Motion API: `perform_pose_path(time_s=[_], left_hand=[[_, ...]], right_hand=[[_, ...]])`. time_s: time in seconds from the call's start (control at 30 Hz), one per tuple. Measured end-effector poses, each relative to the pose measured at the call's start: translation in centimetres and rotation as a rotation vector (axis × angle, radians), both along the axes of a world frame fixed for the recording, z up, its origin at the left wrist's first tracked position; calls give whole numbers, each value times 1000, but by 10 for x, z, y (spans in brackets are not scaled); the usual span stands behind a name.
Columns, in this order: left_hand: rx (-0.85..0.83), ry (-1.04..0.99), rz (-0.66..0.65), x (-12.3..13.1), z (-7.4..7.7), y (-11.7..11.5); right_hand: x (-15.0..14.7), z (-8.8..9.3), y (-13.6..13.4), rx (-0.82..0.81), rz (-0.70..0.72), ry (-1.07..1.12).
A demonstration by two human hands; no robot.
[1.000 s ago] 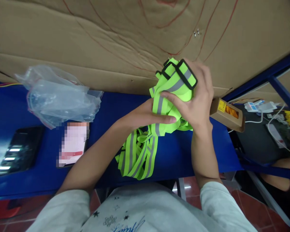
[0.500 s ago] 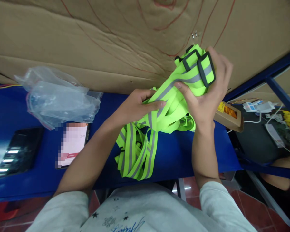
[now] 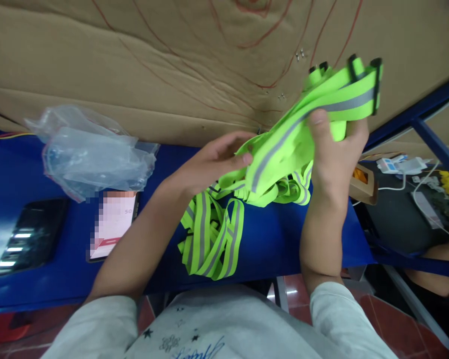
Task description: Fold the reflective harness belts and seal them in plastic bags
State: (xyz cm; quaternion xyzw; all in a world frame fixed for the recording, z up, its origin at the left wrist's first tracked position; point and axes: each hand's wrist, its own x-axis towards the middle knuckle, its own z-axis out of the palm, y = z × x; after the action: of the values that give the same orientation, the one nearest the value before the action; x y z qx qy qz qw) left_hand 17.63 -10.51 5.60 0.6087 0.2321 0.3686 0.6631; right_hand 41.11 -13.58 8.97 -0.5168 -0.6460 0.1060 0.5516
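A bundle of neon-yellow reflective straps (image 3: 284, 134), each with a grey stripe, is held up over the blue table. Black buckles (image 3: 376, 86) show at its upper right end, slightly blurred. My right hand (image 3: 335, 144) grips the bundle near those buckles, thumb on top and fingers behind. At the lower left end my left hand (image 3: 228, 154) is closed around the straps, thumb across the front. More reflective straps (image 3: 213, 239) lie looped on the table below my left hand, and others sit beneath the bundle, partly hidden by it.
Clear plastic bags (image 3: 97, 154) lie at the left on the blue table (image 3: 269, 244). A lit phone (image 3: 114, 224) and a dark phone (image 3: 32, 234) are nearer me. Behind stands a cardboard panel (image 3: 153, 65). Past a blue frame, right, are a small box (image 3: 362, 184) and another person's arm (image 3: 430, 271).
My right hand has moved up and to the right with the buckle end. The bundle is lifted and more stretched out, uncovering more of the straps beneath. My left hand has barely shifted.
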Motion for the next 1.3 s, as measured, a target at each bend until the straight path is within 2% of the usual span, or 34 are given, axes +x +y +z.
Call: perform_pose_path(time_s=[0.1,0.17,0.4,0.53,0.63,0.73,0.8,0.87,0.93,1.0,1.07,1.2,1.3], left_hand=[[3,114,-131,6,-3,-2],[47,154,-122,11,-4,-6],[263,42,170,18,9,-25],[219,24,246,21,9,-27],[117,46,201,23,3,-21],[165,148,24,13,1,-10],[282,225,-65,-4,6,-2],[390,257,-63,-25,15,5],[453,177,-45,-39,24,7],[475,49,-54,-39,29,4],[434,-21,-50,-26,24,-2],[181,-18,25,8,0,-10],[64,62,-59,19,-13,-11]], right_hand=[[2,-6,5,160,-6,249],[3,-7,6,161,36,273],[2,-6,-2,87,-2,143],[3,-9,-3,103,45,90],[4,-9,-1,156,32,147],[4,-5,-2,123,0,110],[4,1,-5,113,1,53],[3,8,-11,112,29,-69],[-2,15,-17,95,58,-241],[-12,19,-22,101,87,-377],[-23,19,-25,128,108,-438],[-37,12,-27,214,105,-494],[-39,10,-29,155,14,-586]])
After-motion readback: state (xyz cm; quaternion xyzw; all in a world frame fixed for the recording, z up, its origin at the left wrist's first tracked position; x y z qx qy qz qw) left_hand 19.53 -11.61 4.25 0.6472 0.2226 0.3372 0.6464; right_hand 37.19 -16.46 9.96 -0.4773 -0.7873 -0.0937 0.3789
